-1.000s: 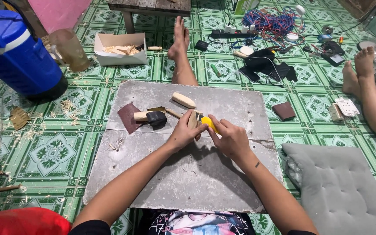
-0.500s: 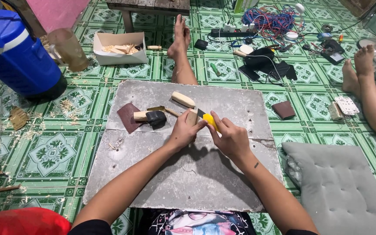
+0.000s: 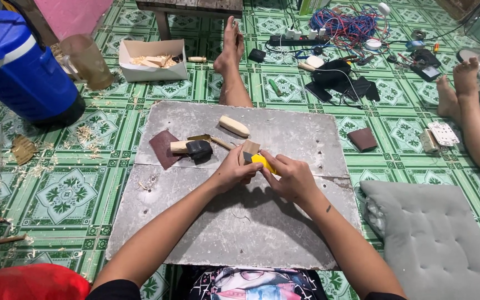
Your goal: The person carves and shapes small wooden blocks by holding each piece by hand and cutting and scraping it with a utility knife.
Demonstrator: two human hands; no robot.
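Over the grey board (image 3: 284,233), both hands grip one thing: left hand (image 3: 234,171) the wood piece (image 3: 249,149), right hand (image 3: 291,176) the yellow-handled knife (image 3: 260,161).

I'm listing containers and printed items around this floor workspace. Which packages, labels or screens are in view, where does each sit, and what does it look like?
Cardboard box: far left of the slab, open, white outside, wood pieces inside.
Blue cooler jug: left edge, round, blue with a white band.
White card: right, by a foot, small, flat, with dark marks too small to make out.
Dark flat device: far right, near the wires; whether it has a screen is unclear.
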